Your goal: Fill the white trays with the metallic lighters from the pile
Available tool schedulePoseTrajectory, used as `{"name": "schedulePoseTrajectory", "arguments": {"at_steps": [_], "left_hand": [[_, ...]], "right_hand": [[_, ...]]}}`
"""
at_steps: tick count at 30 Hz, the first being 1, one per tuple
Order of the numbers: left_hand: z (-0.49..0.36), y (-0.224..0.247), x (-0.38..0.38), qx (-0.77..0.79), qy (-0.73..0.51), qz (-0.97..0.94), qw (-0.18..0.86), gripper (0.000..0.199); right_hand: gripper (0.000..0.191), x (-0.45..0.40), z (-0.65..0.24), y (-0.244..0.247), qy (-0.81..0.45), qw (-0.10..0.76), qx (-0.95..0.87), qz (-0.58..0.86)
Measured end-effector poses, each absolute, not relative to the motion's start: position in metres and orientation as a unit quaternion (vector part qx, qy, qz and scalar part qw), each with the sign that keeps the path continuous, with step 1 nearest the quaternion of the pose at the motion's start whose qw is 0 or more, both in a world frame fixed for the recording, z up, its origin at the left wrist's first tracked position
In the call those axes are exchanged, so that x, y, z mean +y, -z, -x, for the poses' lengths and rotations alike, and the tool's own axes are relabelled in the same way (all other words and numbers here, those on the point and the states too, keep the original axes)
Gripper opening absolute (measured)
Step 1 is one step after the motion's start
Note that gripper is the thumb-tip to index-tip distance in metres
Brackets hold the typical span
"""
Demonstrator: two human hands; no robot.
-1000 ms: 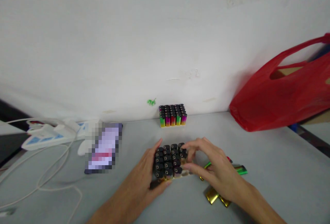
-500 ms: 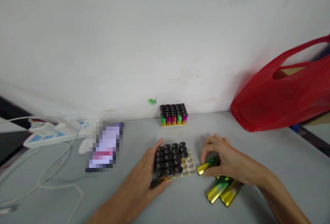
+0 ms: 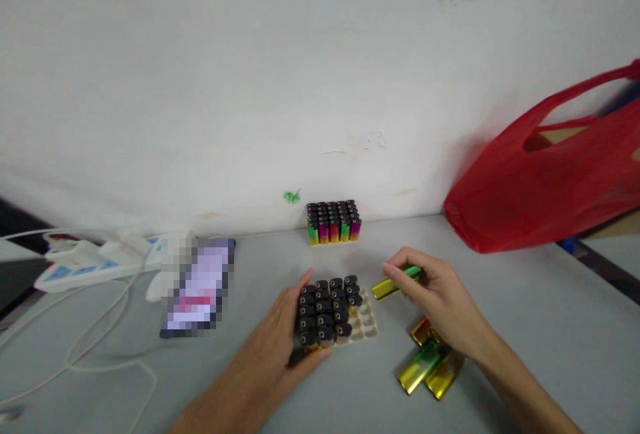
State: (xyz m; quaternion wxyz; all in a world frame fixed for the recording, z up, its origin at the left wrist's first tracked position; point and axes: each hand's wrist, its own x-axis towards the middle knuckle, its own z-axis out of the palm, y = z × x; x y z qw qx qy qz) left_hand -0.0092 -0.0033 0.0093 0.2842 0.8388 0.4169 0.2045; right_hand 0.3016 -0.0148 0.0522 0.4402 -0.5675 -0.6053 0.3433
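A pale tray (image 3: 370, 323) with small pockets stands on the table, filled on its left and middle with upright lighters (image 3: 324, 306) that show black tops. Open pockets show along its right side. My left hand (image 3: 275, 327) grips the tray's left side, thumb at the front and fingers toward the back. To the right of the tray, my right hand (image 3: 430, 287) pinches a shiny green-and-gold lighter (image 3: 393, 285), its gold end pointing left and its other end hidden in the fingers. Below that hand lies a small pile of shiny lighters (image 3: 419, 369) in green, gold and red.
Against the wall stands a block of colourful lighters (image 3: 334, 224). A red bag (image 3: 540, 181) rests at the right. On the left are a phone (image 3: 200, 287), partly pixelated, a white power strip (image 3: 95, 264) and loose white cables (image 3: 113, 367) on the grey table.
My right hand has lifted the green-and-gold lighter up and away from the pile, uncovering a red-and-gold one there. My left hand keeps its hold on the tray.
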Motion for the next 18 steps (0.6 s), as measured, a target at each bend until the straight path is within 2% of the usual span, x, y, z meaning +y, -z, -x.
{"name": "schedulePoseTrajectory", "arguments": {"at_steps": [7, 11, 15, 18], "left_hand": [[0.009, -0.009, -0.003, 0.414, -0.196, -0.841, 0.288, 0.102], [0.008, -0.01, -0.004, 0.407, -0.207, -0.842, 0.286, 0.102], [0.009, -0.01, -0.004, 0.407, -0.212, -0.841, 0.287, 0.101], [0.009, -0.01, -0.004, 0.406, -0.203, -0.843, 0.288, 0.1]], "right_hand": [[0.041, -0.015, -0.295, -0.042, -0.513, 0.5, -0.468, 0.516], [0.051, -0.015, -0.287, -0.04, -0.56, 0.54, -0.436, 0.452], [0.052, -0.019, -0.28, -0.047, -0.657, 0.509, -0.377, 0.409], [0.062, -0.02, -0.278, -0.05, -0.676, 0.508, -0.374, 0.381]]}}
